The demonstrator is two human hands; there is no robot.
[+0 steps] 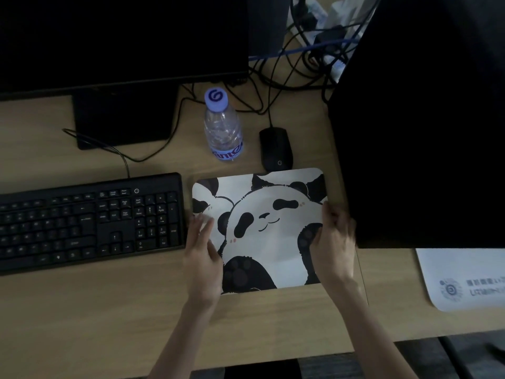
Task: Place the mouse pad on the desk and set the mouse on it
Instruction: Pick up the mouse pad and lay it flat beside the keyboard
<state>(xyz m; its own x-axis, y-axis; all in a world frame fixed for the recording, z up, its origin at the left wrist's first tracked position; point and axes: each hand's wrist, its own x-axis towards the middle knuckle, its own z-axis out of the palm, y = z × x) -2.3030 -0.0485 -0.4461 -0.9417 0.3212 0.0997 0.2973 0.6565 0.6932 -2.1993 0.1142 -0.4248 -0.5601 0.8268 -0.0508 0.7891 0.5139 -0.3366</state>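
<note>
A white mouse pad printed with black-and-white pandas lies on the wooden desk, just right of the keyboard. My left hand grips its left edge, thumb on top. At the pad's right edge my right hand holds it the same way. A black wired mouse sits on the bare desk just beyond the pad's far edge, its near end touching or slightly under that edge. Neither hand touches the mouse.
A black keyboard lies to the left. A clear water bottle stands beside the mouse. The monitor and its stand are behind, with tangled cables. A tall black computer case is close on the right; a white sheet lies beyond.
</note>
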